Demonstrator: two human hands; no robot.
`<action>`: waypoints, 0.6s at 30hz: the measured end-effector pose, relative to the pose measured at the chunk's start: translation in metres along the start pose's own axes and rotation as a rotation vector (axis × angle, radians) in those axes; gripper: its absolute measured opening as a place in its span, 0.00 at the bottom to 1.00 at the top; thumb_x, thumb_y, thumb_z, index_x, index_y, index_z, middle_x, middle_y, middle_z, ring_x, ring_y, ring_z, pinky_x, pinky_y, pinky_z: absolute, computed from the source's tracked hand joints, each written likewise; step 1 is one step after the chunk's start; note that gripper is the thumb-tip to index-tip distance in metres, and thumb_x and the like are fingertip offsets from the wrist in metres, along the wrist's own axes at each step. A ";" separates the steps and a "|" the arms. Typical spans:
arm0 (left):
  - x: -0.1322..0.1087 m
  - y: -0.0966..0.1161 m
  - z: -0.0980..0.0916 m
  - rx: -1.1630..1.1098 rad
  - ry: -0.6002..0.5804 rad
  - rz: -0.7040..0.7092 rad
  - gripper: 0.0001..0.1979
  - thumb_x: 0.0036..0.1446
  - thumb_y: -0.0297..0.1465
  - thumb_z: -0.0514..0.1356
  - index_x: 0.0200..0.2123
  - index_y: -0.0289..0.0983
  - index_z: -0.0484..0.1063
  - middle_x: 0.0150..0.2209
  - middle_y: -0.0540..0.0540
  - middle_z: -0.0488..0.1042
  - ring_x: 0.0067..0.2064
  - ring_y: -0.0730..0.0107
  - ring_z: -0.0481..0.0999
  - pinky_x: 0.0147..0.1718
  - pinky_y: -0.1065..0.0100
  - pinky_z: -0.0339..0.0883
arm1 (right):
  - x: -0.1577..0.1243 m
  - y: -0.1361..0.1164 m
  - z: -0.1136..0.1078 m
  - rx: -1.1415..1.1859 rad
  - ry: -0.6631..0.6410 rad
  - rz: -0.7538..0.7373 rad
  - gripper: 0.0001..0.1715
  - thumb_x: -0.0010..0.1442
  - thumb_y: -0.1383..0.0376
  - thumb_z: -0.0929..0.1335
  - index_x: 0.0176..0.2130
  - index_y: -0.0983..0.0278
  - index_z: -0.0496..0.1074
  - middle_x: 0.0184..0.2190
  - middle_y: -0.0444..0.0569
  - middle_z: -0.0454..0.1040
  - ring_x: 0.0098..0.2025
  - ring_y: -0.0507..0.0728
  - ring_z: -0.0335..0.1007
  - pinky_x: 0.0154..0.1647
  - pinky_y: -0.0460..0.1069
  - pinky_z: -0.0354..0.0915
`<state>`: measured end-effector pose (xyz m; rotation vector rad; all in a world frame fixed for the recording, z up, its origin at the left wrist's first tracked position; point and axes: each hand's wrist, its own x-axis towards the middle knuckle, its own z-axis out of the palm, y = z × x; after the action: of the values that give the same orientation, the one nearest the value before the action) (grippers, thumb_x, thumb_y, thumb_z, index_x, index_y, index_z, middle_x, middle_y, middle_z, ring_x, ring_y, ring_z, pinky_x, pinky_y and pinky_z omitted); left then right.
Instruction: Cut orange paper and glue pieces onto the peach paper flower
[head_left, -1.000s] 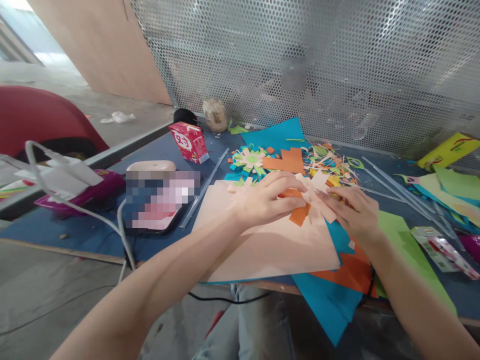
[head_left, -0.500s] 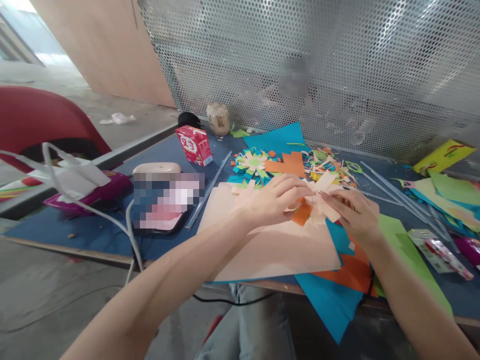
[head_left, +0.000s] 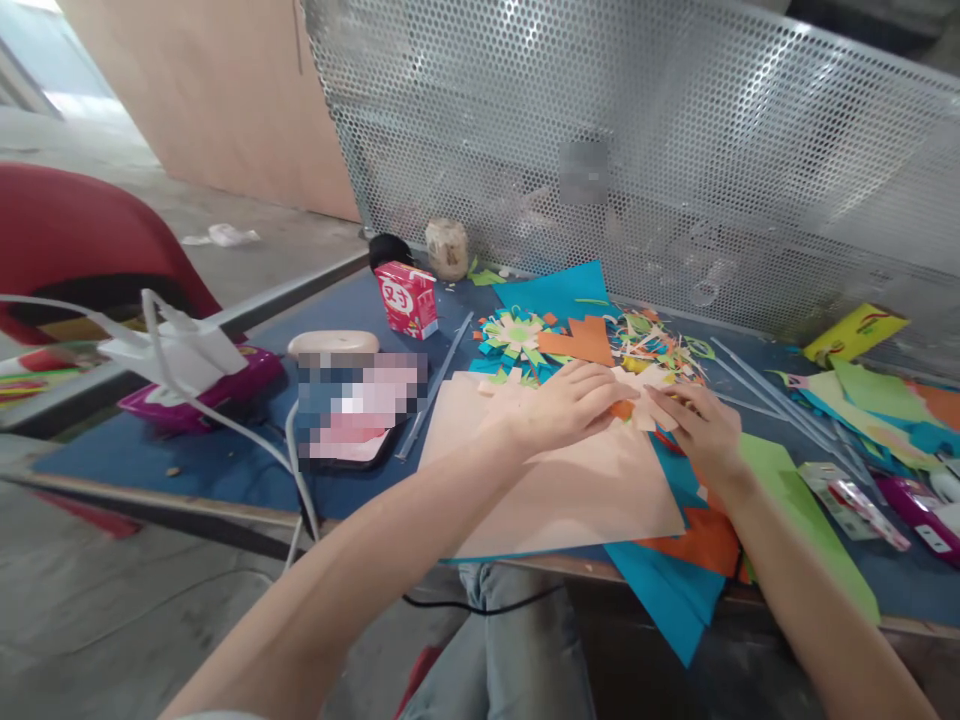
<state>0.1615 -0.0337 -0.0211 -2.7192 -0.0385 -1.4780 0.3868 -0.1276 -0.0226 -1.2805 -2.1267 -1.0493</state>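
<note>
"What's biggest in there?"
"The perforated metal screen (head_left: 637, 120), across the top of the frame, behind the blue worktop (head_left: 225, 470)."
"And on the worktop?"
"A large peach sheet (head_left: 570, 505) at the centre, with blue paper under its edges. A green sheet (head_left: 806, 530) lies at the lower right, and a phone (head_left: 360, 415), its screen pixelated, lies left of centre."
"What about the hands?"
"The left hand (head_left: 574, 405) has its fingers loosely bent, tips at the left side of a peach paper flower (head_left: 643, 412); I can't tell if they pinch it. The right hand (head_left: 697, 425) is nearly closed, gripping the flower's right side."
"So the flower sits between them?"
"Yes, right of centre, partly covered by the fingers. A small orange piece (head_left: 621, 410) shows by the left fingertips."
</note>
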 end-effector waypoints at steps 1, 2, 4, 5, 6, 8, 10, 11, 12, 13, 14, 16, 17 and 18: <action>0.000 -0.001 0.001 0.000 -0.023 -0.006 0.10 0.58 0.27 0.50 0.42 0.35 0.66 0.36 0.43 0.74 0.43 0.69 0.71 0.42 0.66 0.65 | 0.000 -0.001 0.001 -0.014 -0.011 -0.014 0.18 0.57 0.71 0.63 0.47 0.60 0.70 0.37 0.50 0.74 0.37 0.53 0.70 0.36 0.45 0.64; -0.001 -0.002 0.001 0.000 -0.040 -0.016 0.10 0.58 0.27 0.50 0.42 0.35 0.66 0.37 0.43 0.74 0.43 0.69 0.71 0.42 0.65 0.65 | 0.001 -0.002 0.002 -0.028 -0.022 -0.028 0.17 0.58 0.70 0.63 0.46 0.60 0.71 0.37 0.50 0.74 0.37 0.53 0.70 0.35 0.45 0.64; -0.003 -0.005 0.004 -0.008 -0.045 -0.049 0.10 0.58 0.27 0.50 0.42 0.34 0.66 0.37 0.42 0.74 0.44 0.68 0.71 0.42 0.64 0.64 | 0.002 -0.003 0.004 -0.044 -0.047 -0.030 0.15 0.58 0.69 0.63 0.45 0.61 0.72 0.36 0.50 0.75 0.36 0.53 0.71 0.32 0.45 0.64; -0.003 -0.006 0.005 -0.021 -0.036 -0.070 0.10 0.58 0.28 0.50 0.43 0.34 0.66 0.37 0.42 0.74 0.43 0.67 0.71 0.42 0.64 0.64 | 0.003 -0.004 0.004 -0.043 -0.059 -0.018 0.15 0.58 0.68 0.63 0.44 0.61 0.72 0.36 0.50 0.75 0.36 0.53 0.71 0.31 0.45 0.64; -0.004 -0.008 0.006 -0.040 -0.018 -0.093 0.10 0.58 0.28 0.51 0.43 0.34 0.65 0.36 0.43 0.74 0.43 0.67 0.71 0.41 0.64 0.65 | 0.004 -0.004 0.004 -0.035 -0.072 -0.003 0.15 0.58 0.68 0.63 0.44 0.62 0.72 0.36 0.50 0.75 0.37 0.53 0.71 0.31 0.45 0.64; -0.004 -0.010 0.009 -0.098 0.028 -0.132 0.10 0.57 0.28 0.52 0.43 0.35 0.65 0.35 0.44 0.74 0.42 0.67 0.72 0.40 0.64 0.65 | 0.009 -0.004 0.002 0.022 -0.089 0.029 0.14 0.58 0.67 0.62 0.42 0.62 0.73 0.36 0.50 0.75 0.37 0.53 0.72 0.31 0.45 0.64; -0.003 -0.011 0.010 -0.180 0.102 -0.192 0.09 0.56 0.28 0.54 0.42 0.35 0.64 0.36 0.44 0.74 0.41 0.68 0.72 0.40 0.65 0.65 | 0.019 -0.005 -0.002 0.140 -0.092 0.080 0.12 0.58 0.66 0.63 0.39 0.63 0.73 0.35 0.51 0.75 0.36 0.52 0.72 0.31 0.45 0.65; -0.002 -0.012 0.010 -0.228 0.152 -0.246 0.09 0.56 0.28 0.54 0.41 0.35 0.64 0.37 0.44 0.74 0.41 0.68 0.72 0.39 0.66 0.65 | 0.026 -0.007 -0.006 0.223 -0.095 0.121 0.11 0.57 0.66 0.63 0.36 0.63 0.74 0.33 0.51 0.75 0.34 0.52 0.71 0.30 0.45 0.64; -0.001 -0.013 0.010 -0.281 0.208 -0.318 0.09 0.55 0.28 0.55 0.41 0.35 0.64 0.38 0.43 0.73 0.41 0.69 0.73 0.39 0.66 0.65 | 0.033 -0.009 -0.009 0.301 -0.092 0.177 0.10 0.57 0.64 0.64 0.33 0.64 0.74 0.30 0.50 0.75 0.30 0.51 0.70 0.28 0.45 0.64; 0.001 -0.014 0.009 -0.339 0.267 -0.399 0.09 0.55 0.29 0.56 0.40 0.35 0.64 0.37 0.43 0.73 0.40 0.70 0.73 0.38 0.67 0.65 | 0.040 -0.011 -0.012 0.381 -0.105 0.248 0.10 0.56 0.62 0.65 0.29 0.64 0.73 0.26 0.48 0.73 0.26 0.51 0.67 0.26 0.45 0.62; 0.002 -0.015 0.007 -0.402 0.324 -0.484 0.10 0.54 0.29 0.57 0.41 0.35 0.64 0.37 0.44 0.73 0.39 0.71 0.73 0.37 0.69 0.65 | 0.047 -0.014 -0.015 0.463 -0.141 0.326 0.13 0.54 0.60 0.66 0.23 0.64 0.71 0.20 0.46 0.70 0.22 0.50 0.63 0.22 0.45 0.59; 0.005 -0.019 0.004 -0.570 0.395 -0.640 0.13 0.53 0.30 0.58 0.42 0.35 0.63 0.34 0.46 0.73 0.36 0.72 0.73 0.33 0.71 0.65 | 0.059 -0.019 -0.018 0.644 -0.226 0.529 0.19 0.52 0.57 0.67 0.16 0.64 0.65 0.14 0.42 0.62 0.17 0.48 0.56 0.17 0.45 0.53; 0.006 -0.021 0.003 -0.672 0.403 -0.711 0.14 0.53 0.31 0.58 0.43 0.35 0.63 0.32 0.47 0.73 0.34 0.73 0.73 0.31 0.72 0.65 | 0.063 -0.022 -0.018 0.748 -0.280 0.637 0.19 0.50 0.55 0.67 0.16 0.64 0.65 0.13 0.41 0.60 0.16 0.48 0.54 0.16 0.45 0.51; 0.007 -0.024 0.003 -0.776 0.398 -0.775 0.15 0.52 0.32 0.58 0.43 0.35 0.63 0.30 0.48 0.73 0.32 0.74 0.72 0.29 0.73 0.64 | 0.066 -0.024 -0.016 0.848 -0.323 0.745 0.18 0.49 0.54 0.67 0.17 0.64 0.66 0.13 0.41 0.59 0.16 0.47 0.53 0.16 0.45 0.50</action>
<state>0.1668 -0.0100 -0.0160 -3.0378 -0.7164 -2.7061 0.3344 -0.1107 0.0238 -1.5926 -1.6898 0.3575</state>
